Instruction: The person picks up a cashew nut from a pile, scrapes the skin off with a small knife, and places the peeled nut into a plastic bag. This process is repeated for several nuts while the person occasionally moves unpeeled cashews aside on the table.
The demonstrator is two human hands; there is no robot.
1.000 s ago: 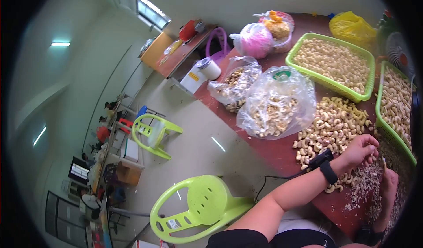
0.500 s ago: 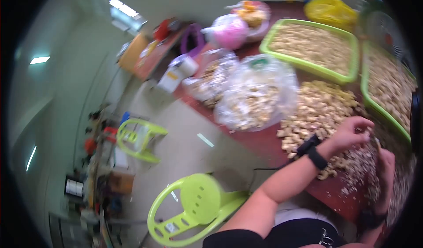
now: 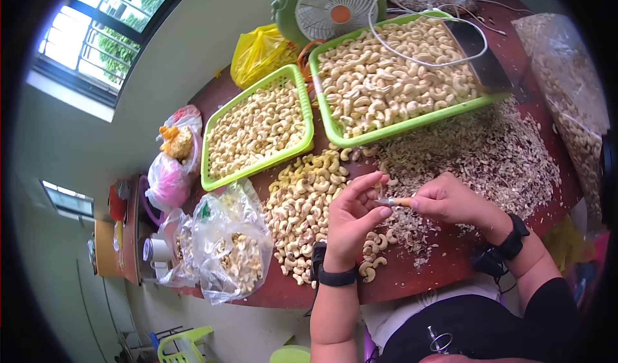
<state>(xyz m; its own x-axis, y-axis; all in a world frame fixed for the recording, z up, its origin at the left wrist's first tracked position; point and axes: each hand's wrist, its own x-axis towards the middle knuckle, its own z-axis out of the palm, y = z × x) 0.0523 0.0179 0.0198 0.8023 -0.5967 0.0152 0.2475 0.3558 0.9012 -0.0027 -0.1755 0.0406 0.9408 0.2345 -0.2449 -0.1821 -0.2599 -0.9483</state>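
Note:
My left hand (image 3: 354,215) is palm up over the table, its fingers curled round a cashew (image 3: 381,184) that shows only in part. My right hand (image 3: 444,200) grips a small knife by its wooden handle (image 3: 402,202), the blade touching the fingers of my left hand. Beneath and left of my hands lies a pile of cashews (image 3: 306,202), with a few loose ones (image 3: 374,253) near the table's front edge. Reddish skin flakes (image 3: 489,163) are heaped behind and to the right of my right hand.
Two green baskets of cashews (image 3: 311,115) (image 3: 238,177) stand behind. Around them are a green fan (image 3: 341,9), a yellow bag (image 3: 261,54), a phone (image 3: 479,57) with a white cable and clear bags (image 3: 232,247). A large bag (image 3: 566,92) stands at right.
The view has swung right, bringing the fan, phone and whole flake heap into sight. The knife between my hands now shows clearly.

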